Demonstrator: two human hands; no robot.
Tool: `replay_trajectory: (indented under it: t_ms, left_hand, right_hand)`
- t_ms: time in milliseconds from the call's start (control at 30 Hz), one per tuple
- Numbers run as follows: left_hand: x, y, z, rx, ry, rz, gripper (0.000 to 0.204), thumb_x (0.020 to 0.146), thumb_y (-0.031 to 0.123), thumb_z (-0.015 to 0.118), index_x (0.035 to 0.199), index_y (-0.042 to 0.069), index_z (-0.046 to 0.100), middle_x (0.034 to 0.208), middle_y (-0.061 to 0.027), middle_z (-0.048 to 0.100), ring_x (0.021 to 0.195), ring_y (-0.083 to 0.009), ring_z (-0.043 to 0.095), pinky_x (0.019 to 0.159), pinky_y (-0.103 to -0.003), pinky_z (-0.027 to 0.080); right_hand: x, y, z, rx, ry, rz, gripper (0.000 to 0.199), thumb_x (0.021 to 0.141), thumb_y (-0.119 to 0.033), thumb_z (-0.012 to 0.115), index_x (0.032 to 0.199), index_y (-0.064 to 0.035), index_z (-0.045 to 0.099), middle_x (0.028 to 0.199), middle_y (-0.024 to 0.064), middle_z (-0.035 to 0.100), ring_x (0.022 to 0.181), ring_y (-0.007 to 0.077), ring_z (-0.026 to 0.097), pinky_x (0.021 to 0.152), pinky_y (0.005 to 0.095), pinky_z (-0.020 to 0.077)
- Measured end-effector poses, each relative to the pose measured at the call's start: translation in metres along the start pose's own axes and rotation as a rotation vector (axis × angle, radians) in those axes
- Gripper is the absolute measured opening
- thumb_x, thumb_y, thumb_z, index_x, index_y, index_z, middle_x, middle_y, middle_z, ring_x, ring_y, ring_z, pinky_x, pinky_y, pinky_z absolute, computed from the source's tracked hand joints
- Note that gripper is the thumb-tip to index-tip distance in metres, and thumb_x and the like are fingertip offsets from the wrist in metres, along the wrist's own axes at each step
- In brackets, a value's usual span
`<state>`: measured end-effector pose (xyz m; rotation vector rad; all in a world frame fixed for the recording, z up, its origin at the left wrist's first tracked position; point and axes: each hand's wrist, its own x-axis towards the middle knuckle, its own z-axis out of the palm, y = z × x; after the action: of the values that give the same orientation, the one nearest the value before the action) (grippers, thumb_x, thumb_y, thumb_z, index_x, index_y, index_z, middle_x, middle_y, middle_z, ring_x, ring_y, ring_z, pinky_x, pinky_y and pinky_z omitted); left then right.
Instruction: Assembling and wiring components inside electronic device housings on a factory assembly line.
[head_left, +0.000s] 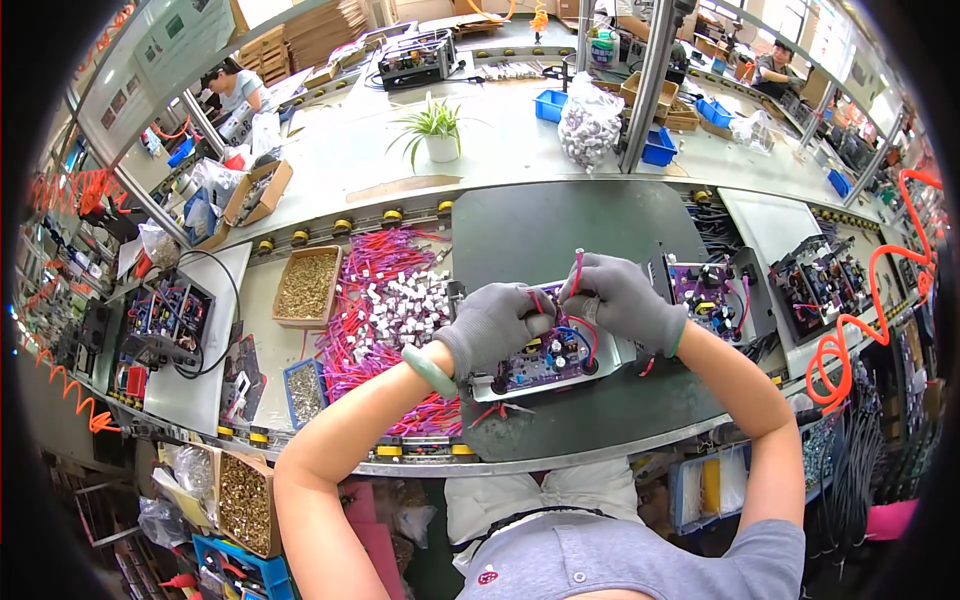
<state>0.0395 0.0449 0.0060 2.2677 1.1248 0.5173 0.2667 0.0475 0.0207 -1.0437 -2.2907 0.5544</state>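
Observation:
Both my hands wear grey knitted gloves and work above a purple circuit board (545, 368) set in a metal chassis (597, 375). My left hand (490, 325) pinches a red wire (537, 300) over the board's left part. The fingers of my right hand (630, 300) are closed on a pink-red lead (578, 268), whose end sticks up above the fingertips. Another red wire loops down to the board's right side near blue and yellow components. My gloves cover the board's far part.
To the left lie a heap of red-purple leads with white connectors (400, 305) and a box of small brass-coloured parts (307, 285). More open chassis with boards (705, 295) stand to the right. An orange coiled hose (835, 360) hangs at right. Beyond are a potted plant (441, 148) and co-workers.

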Motion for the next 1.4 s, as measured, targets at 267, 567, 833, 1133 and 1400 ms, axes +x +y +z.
replay_trajectory:
  t_ms: [267, 567, 833, 1133, 1400]
  left_hand:
    - [0.002, 0.012, -0.003, 0.133, -0.040, -0.130, 0.021, 0.091, 0.029, 0.065, 0.102, 0.013, 0.072, 0.086, -0.0173, 0.070, 0.080, -0.0343, 0.069, 0.072, -0.043, 0.054]
    - [0.001, 0.007, 0.002, 0.172, -0.101, -0.096, 0.021, 0.088, 0.031, 0.063, 0.097, 0.016, 0.073, 0.099, -0.0124, 0.069, 0.090, -0.0336, 0.068, 0.080, -0.045, 0.054]
    - [0.002, 0.011, -0.001, 0.213, -0.131, -0.091, 0.022, 0.088, 0.032, 0.064, 0.097, 0.015, 0.074, 0.109, -0.0113, 0.065, 0.094, -0.0332, 0.067, 0.085, -0.045, 0.053]
    - [-0.001, 0.008, -0.002, 0.190, -0.152, -0.071, 0.018, 0.085, 0.028, 0.068, 0.096, 0.016, 0.075, 0.102, -0.0097, 0.067, 0.091, -0.0310, 0.068, 0.083, -0.041, 0.053]
    - [0.010, 0.010, -0.014, 0.205, -0.339, -0.081, 0.021, 0.087, 0.028, 0.065, 0.096, 0.013, 0.075, 0.100, -0.0100, 0.067, 0.092, -0.0308, 0.068, 0.081, -0.042, 0.055]
  right_hand:
    - [-0.002, 0.000, 0.006, -0.152, -0.081, -0.059, 0.012, 0.082, -0.022, 0.071, 0.086, -0.0117, 0.068, 0.088, 0.0073, 0.064, 0.087, 0.0295, 0.063, 0.078, 0.0430, 0.0461]
    - [-0.002, -0.001, 0.008, -0.229, -0.166, -0.016, 0.013, 0.083, -0.026, 0.069, 0.087, -0.0141, 0.067, 0.090, 0.0069, 0.064, 0.090, 0.0284, 0.062, 0.085, 0.0420, 0.0416]
    - [-0.002, -0.002, 0.012, -0.259, -0.187, 0.035, 0.013, 0.079, -0.022, 0.071, 0.087, -0.0135, 0.066, 0.092, 0.0071, 0.066, 0.090, 0.0288, 0.063, 0.087, 0.0429, 0.0418]
    - [0.017, 0.001, -0.010, -0.361, -0.434, -0.144, 0.013, 0.085, -0.028, 0.069, 0.085, -0.0148, 0.068, 0.093, 0.0051, 0.066, 0.093, 0.0254, 0.065, 0.089, 0.0416, 0.0451]
    - [0.016, -0.016, 0.007, -0.645, -0.446, -0.277, 0.005, 0.077, -0.017, 0.069, 0.082, -0.0178, 0.068, 0.092, 0.0021, 0.067, 0.091, 0.0209, 0.065, 0.089, 0.0380, 0.0445]
